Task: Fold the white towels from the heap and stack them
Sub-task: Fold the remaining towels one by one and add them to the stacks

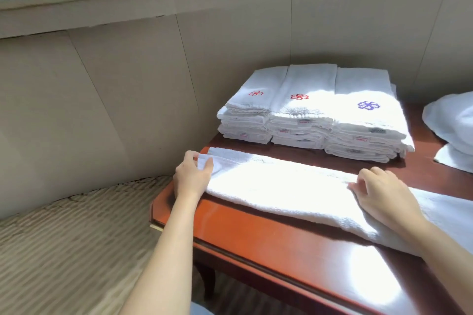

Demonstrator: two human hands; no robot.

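Observation:
A white towel (281, 186), folded into a long strip, lies across the red-brown table (268, 238). My left hand (190, 176) pinches the strip's left end at the table's left edge. My right hand (384, 197) rests flat on the towel further right, fingers spread a little. Behind the strip stand three stacks of folded white towels (314, 115), side by side, two with red emblems on top and one with a purple emblem. The heap of unfolded white towels (453, 130) sits at the far right edge of the view, partly cut off.
A beige panelled wall (153, 84) runs close behind the table and to its left, with a window above. Striped beige carpet (64, 238) covers the floor on the left. Strong sunlight falls on the towel and the table's front.

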